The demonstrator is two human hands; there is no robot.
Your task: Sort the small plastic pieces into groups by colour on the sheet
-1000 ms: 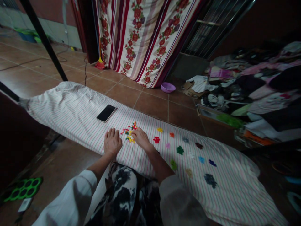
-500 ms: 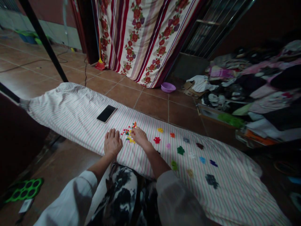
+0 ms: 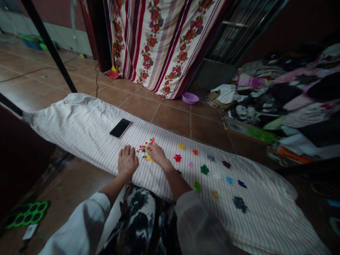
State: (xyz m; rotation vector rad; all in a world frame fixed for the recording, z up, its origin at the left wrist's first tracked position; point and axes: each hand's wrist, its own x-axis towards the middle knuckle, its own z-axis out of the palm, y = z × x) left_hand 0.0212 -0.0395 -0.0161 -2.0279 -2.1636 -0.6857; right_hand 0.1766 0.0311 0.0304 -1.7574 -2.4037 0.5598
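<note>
My left hand [image 3: 128, 160] lies palm down on the striped cloth [image 3: 87, 120], its fingers stretched out and holding nothing. Just right of it is a mixed pile of tiny coloured pieces [image 3: 147, 158], red, yellow, green, white and orange. My right hand [image 3: 157, 154] reaches over this pile with fingers bent together; what is between the fingertips is too small to make out. Farther right, small single-colour heaps are spread on the cloth, among them a red heap [image 3: 177, 158], a yellow heap [image 3: 181, 146], a dark green heap [image 3: 204, 169] and a grey heap [image 3: 239, 204].
A smartphone [image 3: 120, 128] lies on the cloth beyond my left hand. On the tiled floor stands a purple basin [image 3: 190, 98], before a flowered curtain [image 3: 164, 42]. Clothes and shoes are heaped at the right [image 3: 300, 92]. A green-framed object [image 3: 28, 214] is at lower left.
My right hand has shifted very slightly left over the mixed pile. The left hand stays where it was.
</note>
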